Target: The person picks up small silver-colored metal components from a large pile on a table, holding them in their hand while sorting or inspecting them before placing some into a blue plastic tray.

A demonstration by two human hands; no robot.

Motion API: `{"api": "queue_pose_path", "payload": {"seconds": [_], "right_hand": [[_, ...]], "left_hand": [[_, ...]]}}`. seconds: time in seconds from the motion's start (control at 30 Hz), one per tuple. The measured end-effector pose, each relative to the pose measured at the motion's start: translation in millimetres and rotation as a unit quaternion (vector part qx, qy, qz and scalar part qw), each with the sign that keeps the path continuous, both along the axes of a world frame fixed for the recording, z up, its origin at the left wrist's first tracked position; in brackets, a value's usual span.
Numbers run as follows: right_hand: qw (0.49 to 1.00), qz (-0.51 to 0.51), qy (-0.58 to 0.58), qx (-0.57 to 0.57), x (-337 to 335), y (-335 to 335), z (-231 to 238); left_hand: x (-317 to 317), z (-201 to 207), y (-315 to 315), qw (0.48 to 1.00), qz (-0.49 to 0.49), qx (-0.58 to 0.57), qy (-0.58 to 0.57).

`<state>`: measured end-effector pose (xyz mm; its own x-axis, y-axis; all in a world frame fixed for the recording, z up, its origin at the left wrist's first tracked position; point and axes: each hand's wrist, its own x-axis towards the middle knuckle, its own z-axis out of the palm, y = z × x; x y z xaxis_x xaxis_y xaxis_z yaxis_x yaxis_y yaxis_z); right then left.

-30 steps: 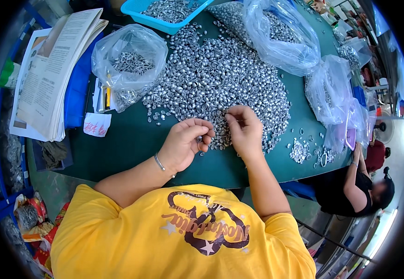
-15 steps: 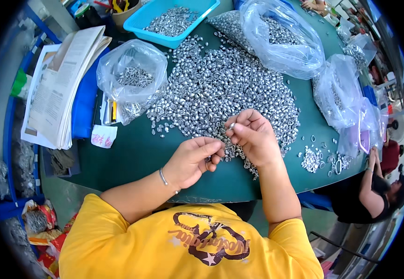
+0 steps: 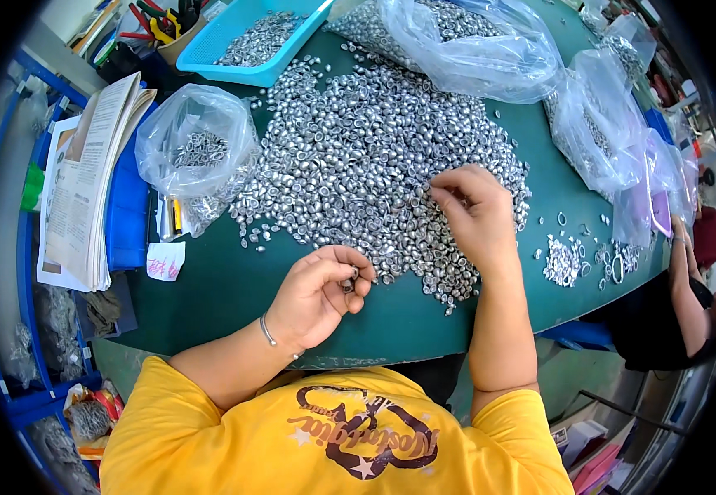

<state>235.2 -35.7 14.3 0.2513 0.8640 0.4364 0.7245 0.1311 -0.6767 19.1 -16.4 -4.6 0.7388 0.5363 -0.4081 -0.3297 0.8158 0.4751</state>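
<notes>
A broad heap of small, shiny silver metal pieces [image 3: 358, 157], rounded and hollow, covers the middle of the green table [image 3: 234, 305]. In front of the heap's near edge, my left hand [image 3: 325, 293] is closed with its palm turned up. Between its thumb and curled fingers sits a small metal piece [image 3: 348, 283], partly hidden. Over the heap's right side is my right hand [image 3: 482, 216], palm down. Its thumb and fingertips are drawn together at the pieces; whatever they pinch is too small to make out.
A bag of metal rings [image 3: 197, 153] and a blue basket [image 3: 263, 74] stand left and far left. A large clear bag [image 3: 490, 66] lies behind the heap, with more bags [image 3: 601, 124] at right. Loose rings [image 3: 564, 260] lie near right. Another person's arm [image 3: 688, 289] shows beyond.
My right hand has moved right and away from my left, over the heap; the small piece at its fingertips no longer shows. My left hand has turned slightly, showing its metal piece. The view has shifted.
</notes>
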Motion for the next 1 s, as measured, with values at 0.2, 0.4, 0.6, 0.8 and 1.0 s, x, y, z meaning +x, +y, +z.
{"api": "queue_pose_path", "payload": {"seconds": [0.2, 0.4, 0.6, 0.8, 1.0], "right_hand": [[0.994, 0.054, -0.094, -0.026, -16, 2, -14], [0.989, 0.050, -0.138, -0.027, -23, 2, -13], [0.983, 0.057, -0.172, -0.020, -24, 3, -12], [0.981, 0.062, -0.178, -0.033, -30, 2, -15], [0.998, 0.032, 0.041, -0.029, -28, 2, -11]], "left_hand": [[4, 6, -5, 0.999, -0.039, -0.004, 0.016], [6, 5, -9, 0.998, -0.060, -0.020, 0.022], [3, 8, -7, 0.990, -0.131, 0.003, 0.054], [-1, 0, -6, 0.993, -0.114, -0.008, 0.021], [-2, -2, -7, 0.992, -0.114, -0.059, 0.002]]}}
